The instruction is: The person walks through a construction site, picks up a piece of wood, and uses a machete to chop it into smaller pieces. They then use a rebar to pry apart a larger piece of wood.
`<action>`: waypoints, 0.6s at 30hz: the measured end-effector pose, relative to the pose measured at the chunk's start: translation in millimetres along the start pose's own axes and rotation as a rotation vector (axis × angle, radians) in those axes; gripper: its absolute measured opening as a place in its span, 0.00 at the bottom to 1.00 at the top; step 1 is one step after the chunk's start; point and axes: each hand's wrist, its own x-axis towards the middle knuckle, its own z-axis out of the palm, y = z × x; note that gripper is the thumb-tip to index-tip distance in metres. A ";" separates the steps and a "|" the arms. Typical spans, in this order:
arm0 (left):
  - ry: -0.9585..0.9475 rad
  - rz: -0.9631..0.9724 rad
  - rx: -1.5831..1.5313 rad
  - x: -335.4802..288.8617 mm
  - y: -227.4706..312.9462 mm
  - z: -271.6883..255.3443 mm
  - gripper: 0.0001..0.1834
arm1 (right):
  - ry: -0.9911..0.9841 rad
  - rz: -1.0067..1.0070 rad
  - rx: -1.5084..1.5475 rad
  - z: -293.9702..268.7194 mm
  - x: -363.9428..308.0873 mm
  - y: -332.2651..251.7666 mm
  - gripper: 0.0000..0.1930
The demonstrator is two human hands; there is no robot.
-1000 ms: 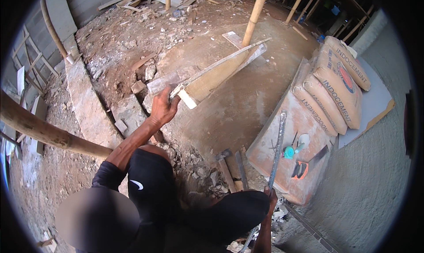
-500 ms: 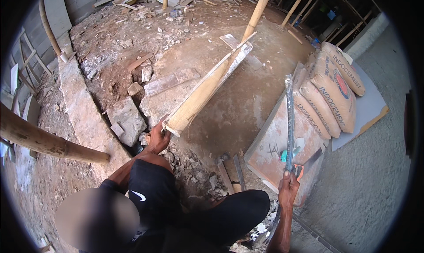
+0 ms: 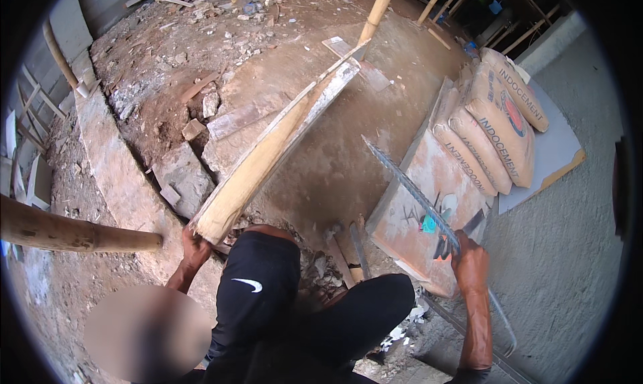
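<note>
My left hand [image 3: 195,246] grips the near end of a long, pale wooden trough made of boards [image 3: 268,159], its edges crusted with white. The trough slants away to the far right, its far end near a bamboo post. In my right hand [image 3: 470,260] is a long, thin grey metal bar [image 3: 410,185], closed in the fingers. One end points far left; the other passes below my wrist and ends in a bent tip. Beneath the bar, on a reddish slab [image 3: 402,233], lie a small teal object [image 3: 429,224] and a dark blade [image 3: 474,222] beside something orange, partly covered.
Stacked cement bags [image 3: 499,119] rest at the slab's far right. A hammer [image 3: 340,255] and a flat metal strip [image 3: 359,246] lie by my knees. A bamboo pole [image 3: 80,231] juts in from the left. Rubble [image 3: 181,59] and a loose board [image 3: 244,116] cover the ground ahead.
The trough's near end has shifted left and slightly nearer with my left hand. My right hand has moved right, and the bar has swung from nearly upright to slanting left.
</note>
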 end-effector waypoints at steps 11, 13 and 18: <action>-0.073 -0.073 0.341 -115.1 -14.5 -35.4 0.18 | -0.121 -0.455 -0.400 -40.5 132.1 -28.6 0.09; -0.068 -0.079 0.395 -114.0 11.7 -24.4 0.18 | -0.140 -0.486 -0.432 -25.4 159.8 -41.3 0.07; -0.301 -0.192 0.366 -93.6 45.3 -44.1 0.26 | -0.180 -0.557 -0.547 22.0 209.4 -87.7 0.06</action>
